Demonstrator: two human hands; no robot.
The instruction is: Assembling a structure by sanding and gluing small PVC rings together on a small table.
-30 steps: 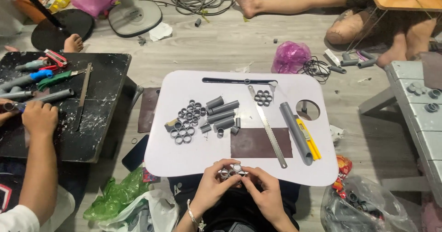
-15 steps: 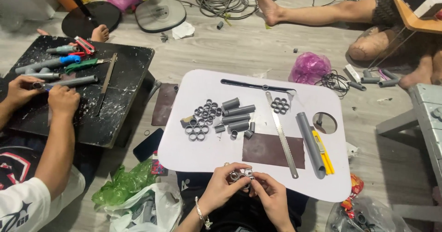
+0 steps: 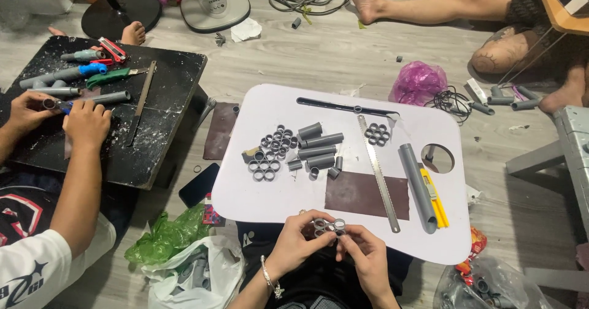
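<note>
My left hand [image 3: 299, 238] and my right hand [image 3: 363, 252] meet at the near edge of a white lap table [image 3: 257, 195]. Together they pinch a small cluster of grey pipe rings [image 3: 327, 226]. On the table lie a group of loose grey rings [image 3: 270, 156], short grey pipe pieces [image 3: 320, 146], another small ring cluster [image 3: 376, 133], a brown sandpaper sheet [image 3: 367, 194], a long saw blade [image 3: 378, 169], a longer grey pipe [image 3: 417, 186] and a yellow utility knife [image 3: 434, 197].
To the left, another person's hands [image 3: 86, 122] work a pipe on a black board [image 3: 153, 137] with tools. A fan base [image 3: 215, 5], cables, a pink bag [image 3: 418, 81], a green bag [image 3: 169, 235] and someone's legs [image 3: 429, 5] surround the table.
The view has shifted a little to the left and nearer. My hands stay at the table's near edge with the ring cluster between them. The other person's hands keep working on the board.
</note>
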